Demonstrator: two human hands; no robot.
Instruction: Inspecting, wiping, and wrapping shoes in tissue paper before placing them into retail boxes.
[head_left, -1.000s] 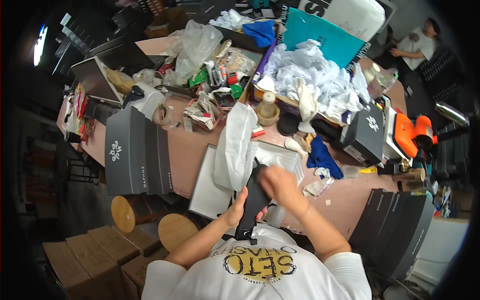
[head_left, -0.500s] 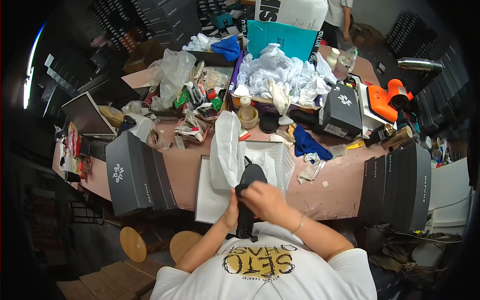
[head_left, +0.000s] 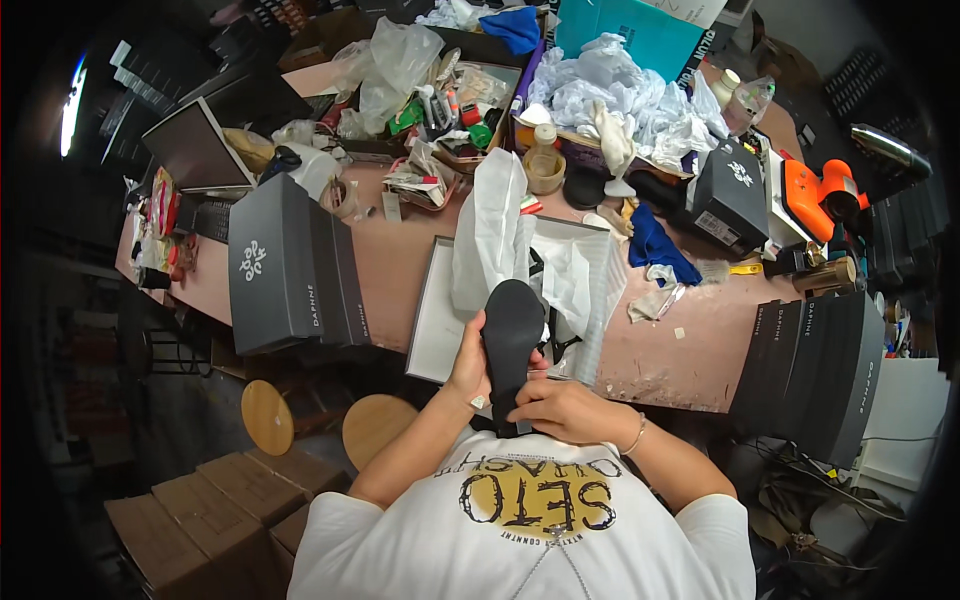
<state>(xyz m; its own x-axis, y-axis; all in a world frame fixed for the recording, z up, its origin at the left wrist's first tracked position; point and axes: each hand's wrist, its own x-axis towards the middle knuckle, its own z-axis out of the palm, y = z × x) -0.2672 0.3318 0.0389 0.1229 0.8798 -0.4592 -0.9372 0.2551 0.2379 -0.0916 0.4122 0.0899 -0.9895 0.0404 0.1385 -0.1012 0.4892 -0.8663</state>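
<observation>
A: Much room on the table (head_left: 390,270)?

B: Not much. Stuff piled far back, grey box (head_left: 275,265) on the left, black boxes (head_left: 815,370) on the right. Bare strip by the near edge.

A: The shoe (head_left: 512,345)?

B: Black sole up, long way near-to-far, over the open white box (head_left: 440,320).

A: Hands?

B: Left hand (head_left: 470,362) wraps its side. Right hand (head_left: 560,408) grips the near end. Both arms bent in.

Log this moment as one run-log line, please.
left hand: grips black shoe, sole up | right hand: holds its lower end | behind: open white shoebox, white tissue paper
</observation>
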